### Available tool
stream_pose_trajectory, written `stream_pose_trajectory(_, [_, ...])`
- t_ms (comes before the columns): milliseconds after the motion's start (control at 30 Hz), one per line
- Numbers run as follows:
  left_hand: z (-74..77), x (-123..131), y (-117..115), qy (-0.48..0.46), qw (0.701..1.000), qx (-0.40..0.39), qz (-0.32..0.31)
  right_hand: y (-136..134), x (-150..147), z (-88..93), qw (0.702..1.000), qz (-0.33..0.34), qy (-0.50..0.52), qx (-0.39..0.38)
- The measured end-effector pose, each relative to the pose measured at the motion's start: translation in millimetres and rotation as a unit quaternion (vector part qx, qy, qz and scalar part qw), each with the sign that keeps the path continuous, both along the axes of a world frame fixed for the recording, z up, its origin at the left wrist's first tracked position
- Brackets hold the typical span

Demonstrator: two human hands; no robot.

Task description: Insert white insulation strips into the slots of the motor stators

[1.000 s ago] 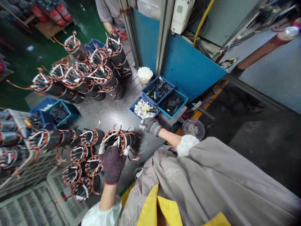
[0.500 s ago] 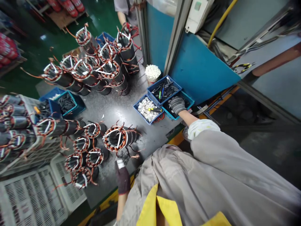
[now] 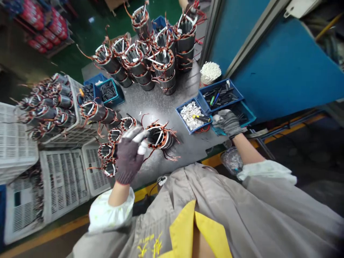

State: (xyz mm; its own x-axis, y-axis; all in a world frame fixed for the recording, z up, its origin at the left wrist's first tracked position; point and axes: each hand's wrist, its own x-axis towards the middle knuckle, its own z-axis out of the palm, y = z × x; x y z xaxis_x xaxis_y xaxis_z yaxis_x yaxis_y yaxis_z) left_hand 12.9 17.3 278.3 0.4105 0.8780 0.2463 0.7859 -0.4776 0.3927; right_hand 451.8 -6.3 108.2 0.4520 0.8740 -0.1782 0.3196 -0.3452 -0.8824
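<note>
My left hand (image 3: 130, 154), in a dark glove with white fingertips, is raised beside a motor stator (image 3: 158, 136). Its thumb and fingers are apart, near the stator's left rim; I cannot tell if they touch it. The stator has copper windings, white strips inside and loose lead wires. My right hand (image 3: 228, 122), in a grey glove, is at the near left part of a teal bin (image 3: 248, 114) that holds dark pieces. Its fingers are curled together, and what they hold is hidden.
A blue bin (image 3: 239, 94) of black pieces and pens adjoins another of white bits (image 3: 181, 123) with a yellow-black tool. White sticks (image 3: 210, 72) stand behind. Stacked stators (image 3: 143, 79) fill the far table; more lie in a white crate (image 3: 73, 93). Another person's hand (image 3: 192, 9) is at top.
My left hand has risen from below the stator to its left side. My right hand has drawn back from inside the teal bin towards its near edge. The view has shifted.
</note>
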Motion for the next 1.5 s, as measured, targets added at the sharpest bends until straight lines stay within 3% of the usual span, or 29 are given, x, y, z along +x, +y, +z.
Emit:
stream_pose_trajectory(100, [-32.4,22.1,28.4,0.038,0.998,-0.025,-0.047,10.1,-55.5,7.8,0.996,0.057,0.058,0.041])
stream_pose_trajectory(200, [-65.6,31.5,43.0,0.021,0.998,-0.005,-0.053,29.3,-105.2,20.5,0.972,0.142,0.146,0.117])
stream_pose_trajectory(300, [-81.2,37.9,40.6,0.003,1.0,0.016,-0.023,46.6,-129.6,32.0,0.958,0.169,0.152,0.176])
stream_pose_trajectory(433, [-72.7,43.5,19.7,0.015,1.0,0.009,0.007,58.7,-129.8,34.9,0.956,0.196,0.108,0.192])
stream_pose_trajectory(533, [-65.7,48.0,-9.1,0.035,0.999,-0.007,0.018,63.5,-121.0,29.6,0.953,0.217,0.064,0.201])
stream_pose_trajectory(700, [-83.8,66.5,-49.4,0.029,0.994,-0.005,0.104,72.8,-108.7,17.9,0.931,0.271,-0.051,0.237])
stream_pose_trajectory(833, [-103.6,71.0,-40.8,0.017,0.989,0.04,0.144,80.6,-103.0,17.1,0.908,0.319,-0.112,0.248])
stream_pose_trajectory(1067, [-106.3,45.6,-16.2,0.013,0.998,0.033,0.058,94.6,-91.8,30.8,0.863,0.415,-0.113,0.263])
stream_pose_trajectory(1233, [-104.6,32.7,-12.4,0.007,0.999,0.034,0.025,88.9,-84.1,32.8,0.878,0.382,-0.109,0.265])
stream_pose_trajectory(1500, [-106.7,30.3,-11.7,0.001,0.999,0.035,0.026,87.3,-89.1,30.2,0.874,0.398,-0.085,0.266])
